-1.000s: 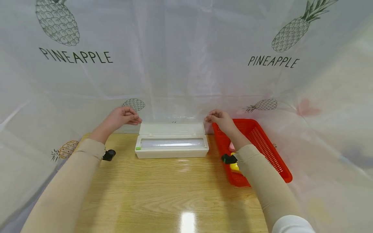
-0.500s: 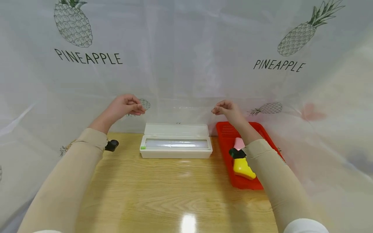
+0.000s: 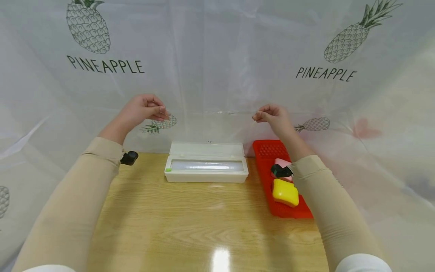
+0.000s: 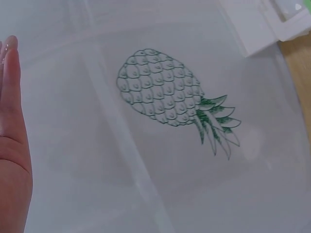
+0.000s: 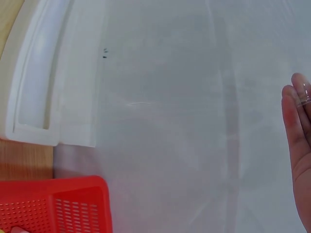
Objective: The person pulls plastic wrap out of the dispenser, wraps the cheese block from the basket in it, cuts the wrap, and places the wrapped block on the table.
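My left hand (image 3: 142, 108) and right hand (image 3: 274, 118) are raised in front of the curtain, one on each side. Each pinches an edge of clear cling film (image 3: 221, 112) between thumb and fingers; a thin shiny line spans the gap between them. Below stands a white cling film dispenser (image 3: 207, 177) with its lid (image 3: 207, 149) up and a roll (image 3: 207, 165) visible inside. In the right wrist view, glints of film lie at the fingertips (image 5: 302, 92). The left wrist view catches only the side of the left hand (image 4: 14, 141). Most of the film is too transparent to make out.
A red basket (image 3: 263, 181) at the right of the wooden table (image 3: 190, 223) holds a yellow object (image 3: 284, 192) and a pink object (image 3: 282, 163), partly behind the right forearm. A pale curtain (image 3: 217, 56) printed with pineapples hangs behind the table.
Both hands have risen from beside the dispenser's lid to well above it, moving slightly apart, with the film's edge between them. The view has also shifted a little.
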`<state>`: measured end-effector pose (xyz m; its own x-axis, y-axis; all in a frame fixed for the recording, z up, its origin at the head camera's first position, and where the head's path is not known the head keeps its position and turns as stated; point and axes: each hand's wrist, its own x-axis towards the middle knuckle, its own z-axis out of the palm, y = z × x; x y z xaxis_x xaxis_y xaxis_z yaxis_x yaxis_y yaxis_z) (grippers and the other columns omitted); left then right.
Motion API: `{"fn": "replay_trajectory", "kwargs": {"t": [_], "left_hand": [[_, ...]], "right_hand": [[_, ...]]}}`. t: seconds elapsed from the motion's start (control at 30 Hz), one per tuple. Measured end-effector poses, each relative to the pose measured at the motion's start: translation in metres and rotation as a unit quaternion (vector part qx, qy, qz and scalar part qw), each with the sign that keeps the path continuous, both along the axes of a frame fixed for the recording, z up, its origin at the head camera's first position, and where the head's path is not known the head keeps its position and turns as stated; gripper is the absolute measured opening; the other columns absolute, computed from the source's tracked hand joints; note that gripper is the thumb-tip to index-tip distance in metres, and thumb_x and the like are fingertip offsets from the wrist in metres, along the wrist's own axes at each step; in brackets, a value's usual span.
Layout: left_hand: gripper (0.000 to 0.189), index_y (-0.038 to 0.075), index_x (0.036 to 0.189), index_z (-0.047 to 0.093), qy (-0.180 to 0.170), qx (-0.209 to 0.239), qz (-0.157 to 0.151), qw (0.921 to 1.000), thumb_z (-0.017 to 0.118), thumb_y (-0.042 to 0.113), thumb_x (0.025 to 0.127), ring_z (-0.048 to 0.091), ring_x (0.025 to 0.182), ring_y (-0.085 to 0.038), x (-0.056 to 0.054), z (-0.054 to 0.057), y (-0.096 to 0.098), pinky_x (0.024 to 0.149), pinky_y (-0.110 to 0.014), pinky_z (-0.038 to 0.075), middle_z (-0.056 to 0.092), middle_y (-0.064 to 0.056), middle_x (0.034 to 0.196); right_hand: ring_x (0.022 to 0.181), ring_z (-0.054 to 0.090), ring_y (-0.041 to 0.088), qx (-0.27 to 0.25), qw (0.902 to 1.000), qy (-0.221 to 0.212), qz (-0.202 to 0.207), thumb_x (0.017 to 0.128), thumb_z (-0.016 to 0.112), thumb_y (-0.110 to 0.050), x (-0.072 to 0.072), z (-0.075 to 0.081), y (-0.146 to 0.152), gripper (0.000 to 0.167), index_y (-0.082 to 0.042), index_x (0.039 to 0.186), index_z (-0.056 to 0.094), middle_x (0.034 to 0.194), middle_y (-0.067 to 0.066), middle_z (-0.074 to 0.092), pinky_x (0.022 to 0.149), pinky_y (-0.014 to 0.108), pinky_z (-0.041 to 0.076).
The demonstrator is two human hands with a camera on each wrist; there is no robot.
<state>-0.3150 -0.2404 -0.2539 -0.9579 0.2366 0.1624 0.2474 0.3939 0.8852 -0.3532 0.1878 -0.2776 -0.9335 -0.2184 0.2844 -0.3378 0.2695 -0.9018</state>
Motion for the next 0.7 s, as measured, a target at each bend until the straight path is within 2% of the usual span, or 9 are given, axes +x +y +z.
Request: {"fn": "replay_trajectory", "kwargs": {"t": [0.13, 0.27, 0.47, 0.57, 0.7], "left_hand": [[0.021, -0.006, 0.111, 0.057, 0.006, 0.007, 0.005, 0.9999, 0.057, 0.011, 0.099, 0.07, 0.085, -0.017, 0.006, 0.011, 0.002, 0.078, -0.029, 0.057, 0.073, -0.009, 0.098], [0.02, -0.004, 0.109, 0.058, 0.017, 0.004, 0.008, 0.9998, 0.058, 0.013, 0.099, 0.07, 0.084, -0.015, 0.011, 0.021, 0.003, 0.079, -0.028, 0.057, 0.073, -0.006, 0.097], [0.02, -0.001, 0.107, 0.06, 0.037, -0.004, 0.007, 0.9993, 0.059, 0.017, 0.098, 0.07, 0.087, -0.016, 0.019, 0.034, 0.003, 0.085, -0.032, 0.055, 0.073, -0.004, 0.098], [0.021, -0.001, 0.106, 0.06, 0.041, -0.004, 0.001, 0.9991, 0.06, 0.017, 0.098, 0.07, 0.088, -0.017, 0.028, 0.04, 0.004, 0.085, -0.032, 0.055, 0.073, -0.005, 0.099], [0.02, -0.002, 0.106, 0.059, 0.049, -0.021, -0.015, 0.9985, 0.06, 0.016, 0.098, 0.07, 0.09, -0.018, 0.046, 0.043, 0.004, 0.082, -0.03, 0.056, 0.073, -0.006, 0.099]], "right_hand": [[0.086, 0.068, 0.015, -0.013, 0.9999, 0.005, -0.006, 0.097, 0.061, -0.014, 0.002, 0.009, 0.001, 0.019, 0.005, 0.104, 0.062, 0.089, 0.005, 0.072, 0.089, 0.028, 0.052], [0.09, 0.067, 0.021, -0.018, 0.9997, 0.014, -0.011, 0.097, 0.061, -0.015, 0.006, 0.017, 0.002, 0.018, 0.002, 0.104, 0.063, 0.091, 0.007, 0.071, 0.089, 0.028, 0.052], [0.094, 0.066, 0.026, -0.029, 0.999, 0.021, -0.026, 0.096, 0.062, -0.016, 0.015, 0.029, 0.002, 0.018, 0.001, 0.103, 0.063, 0.094, 0.008, 0.071, 0.088, 0.026, 0.052], [0.094, 0.066, 0.025, -0.038, 0.9982, 0.032, -0.033, 0.096, 0.063, -0.016, 0.023, 0.031, 0.002, 0.018, 0.0, 0.103, 0.064, 0.094, 0.007, 0.071, 0.087, 0.025, 0.052], [0.092, 0.066, 0.023, -0.032, 0.9971, 0.058, -0.036, 0.096, 0.063, -0.017, 0.042, 0.029, 0.006, 0.017, -0.001, 0.102, 0.065, 0.093, 0.006, 0.072, 0.085, 0.023, 0.053]]}}
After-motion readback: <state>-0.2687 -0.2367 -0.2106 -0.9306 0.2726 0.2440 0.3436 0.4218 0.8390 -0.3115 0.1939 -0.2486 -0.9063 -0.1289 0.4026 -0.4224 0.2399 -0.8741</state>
